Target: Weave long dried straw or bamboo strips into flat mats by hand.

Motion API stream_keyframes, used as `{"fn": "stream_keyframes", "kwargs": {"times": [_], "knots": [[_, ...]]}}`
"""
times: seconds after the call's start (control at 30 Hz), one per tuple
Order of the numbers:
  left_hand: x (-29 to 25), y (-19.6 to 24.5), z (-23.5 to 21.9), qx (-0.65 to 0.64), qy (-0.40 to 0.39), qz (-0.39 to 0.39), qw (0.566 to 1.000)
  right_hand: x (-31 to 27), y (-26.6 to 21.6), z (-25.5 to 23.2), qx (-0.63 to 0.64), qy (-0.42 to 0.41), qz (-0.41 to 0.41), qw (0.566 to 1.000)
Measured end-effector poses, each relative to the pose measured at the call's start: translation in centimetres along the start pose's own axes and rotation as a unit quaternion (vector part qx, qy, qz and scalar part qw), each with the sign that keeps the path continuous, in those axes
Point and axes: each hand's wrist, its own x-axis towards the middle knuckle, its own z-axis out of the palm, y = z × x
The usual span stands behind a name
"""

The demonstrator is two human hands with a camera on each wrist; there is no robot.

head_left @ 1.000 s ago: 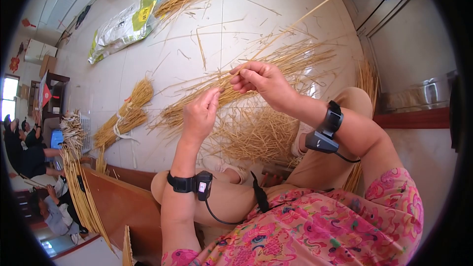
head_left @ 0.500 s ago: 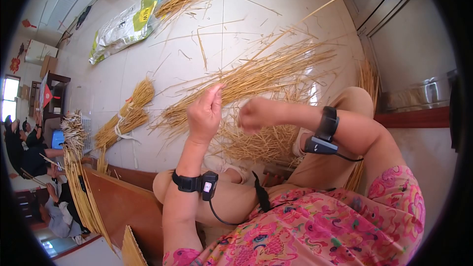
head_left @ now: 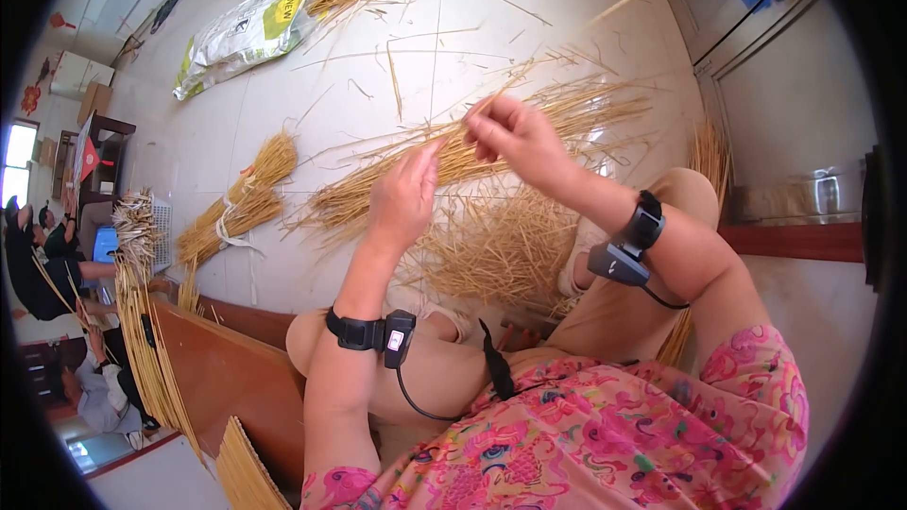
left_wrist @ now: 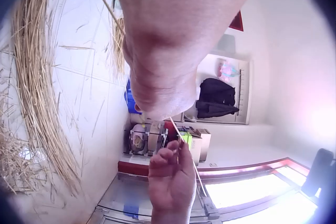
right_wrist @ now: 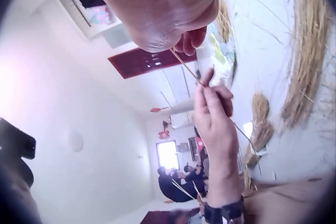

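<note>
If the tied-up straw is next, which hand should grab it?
Probably the left hand: the tied bundle lies closer to it than to the right hand. Both hands seem to hold one thin straw, so the left should let go first.

A slim, smooth-looking straw stalk (right_wrist: 186, 66) contrasts with dry, rough loose straw (head_left: 501, 250) on a glossy tiled floor (head_left: 241, 118). Far left, a plastic bag (head_left: 248, 38) shines, crinkled; near left, a brown wooden board (head_left: 227, 368) looks smooth. A metal-looking panel (head_left: 794, 113) gleams right; the printed cloth garment (head_left: 567, 444) is matt.
</note>
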Motion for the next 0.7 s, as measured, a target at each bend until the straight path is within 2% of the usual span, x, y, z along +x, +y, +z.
{"fn": "stream_keyframes", "kwargs": {"times": [0.07,0.1,0.13,0.2,0.23,0.3,0.37,0.4,0.43,0.53,0.6,0.7], "knots": [[0.0,-0.8,-0.3,0.005,-0.004,-0.020,1.000,1.0,-1.3,-1.7,-0.016,0.095,-0.029,0.995],[0.0,-2.1,-0.6,0.015,0.000,-0.033,0.999,2.0,-2.3,-3.8,0.010,0.170,-0.078,0.982],[-0.1,-3.1,-0.8,0.025,0.003,-0.046,0.999,3.0,-3.3,-6.3,0.035,0.243,-0.126,0.961],[-0.3,-4.1,-1.1,0.027,0.015,-0.045,0.998,4.0,-4.3,-8.8,0.080,0.354,-0.140,0.921],[-0.2,-4.3,-1.0,0.028,0.021,-0.044,0.998,4.0,-4.3,-8.9,0.069,0.340,-0.134,0.928],[-0.3,-4.0,-0.8,-0.062,-0.033,-0.107,0.992,3.8,-4.2,-8.7,0.045,0.311,-0.120,0.942],[-0.2,-3.5,-0.3,-0.158,-0.071,-0.138,0.975,2.8,-2.6,-6.4,-0.009,0.147,-0.031,0.989],[-0.1,-3.2,0.3,-0.209,-0.082,-0.139,0.965,2.0,-2.2,-4.7,-0.044,0.074,0.006,0.996],[-0.1,-2.8,0.8,-0.260,-0.094,-0.139,0.951,1.5,-1.0,-3.5,-0.059,-0.003,0.006,0.998],[0.0,-0.9,1.4,-0.328,-0.141,-0.165,0.920,0.4,0.3,-0.6,-0.051,-0.041,0.033,0.997],[0.1,-0.8,1.6,-0.312,-0.165,-0.154,0.923,0.4,0.6,-0.5,-0.058,-0.042,0.056,0.996],[0.1,-1.4,1.7,-0.233,-0.184,-0.141,0.944,1.8,-0.4,-2.2,-0.071,0.046,0.010,0.996]]}}
